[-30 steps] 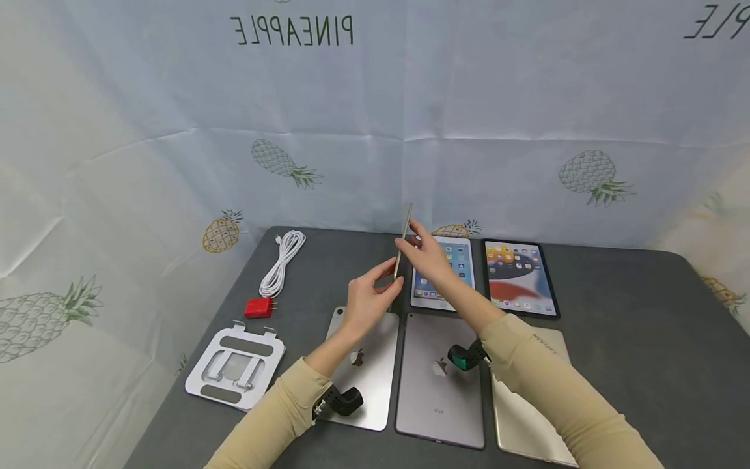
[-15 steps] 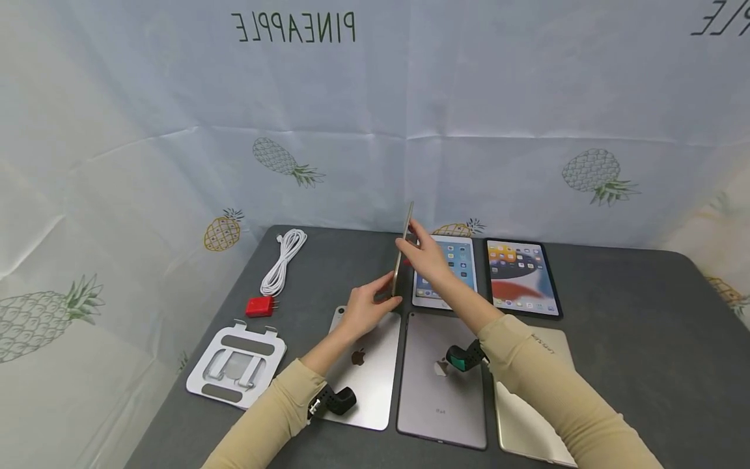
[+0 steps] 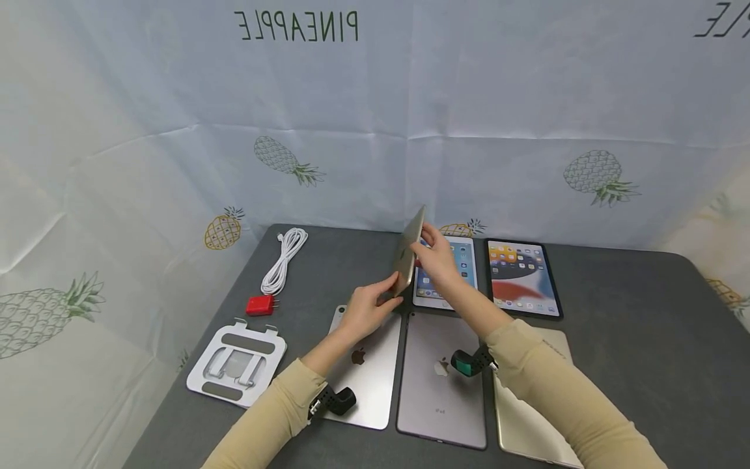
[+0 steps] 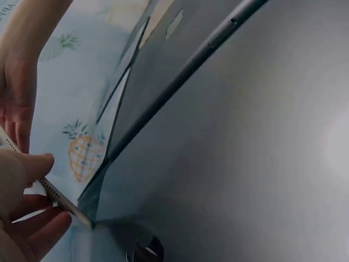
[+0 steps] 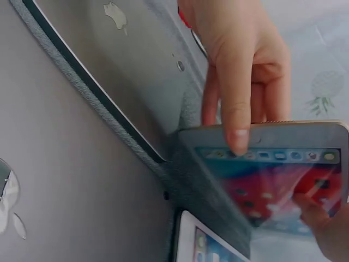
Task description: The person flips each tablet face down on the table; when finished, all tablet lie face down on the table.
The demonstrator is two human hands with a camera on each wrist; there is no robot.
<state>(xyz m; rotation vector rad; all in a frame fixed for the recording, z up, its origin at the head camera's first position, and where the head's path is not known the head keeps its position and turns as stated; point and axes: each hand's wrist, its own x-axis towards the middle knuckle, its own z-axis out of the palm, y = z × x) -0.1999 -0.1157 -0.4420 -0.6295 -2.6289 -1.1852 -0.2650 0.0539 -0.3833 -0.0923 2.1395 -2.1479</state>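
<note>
Between both hands a small tablet [image 3: 408, 251] with a gold back stands on edge above the table, its back turned left. Its lit screen, framed in white, shows in the right wrist view, with icons along a dock [image 5: 272, 155]. My left hand [image 3: 366, 309] pinches the lower edge, thumb on the front bezel and fingers behind. My right hand [image 3: 436, 259] holds the side edge higher up, its thumb lying over the screen in the right wrist view. Below the left hand lies a silver tablet [image 3: 369, 384], back up. Behind the right hand is a lit white tablet [image 3: 465, 260].
A grey tablet [image 3: 439, 391] and a gold tablet [image 3: 533, 430] lie back up at the front. A black-framed lit tablet [image 3: 521, 280] lies back right. On the left are a white coiled cable [image 3: 283, 260], a red charger plug [image 3: 260, 305] and a folding stand [image 3: 237, 365].
The tablet has turned from nearly edge-on so that its gold back shows, its top swinging right with the right hand. The left hand moved slightly lower along it earlier.
</note>
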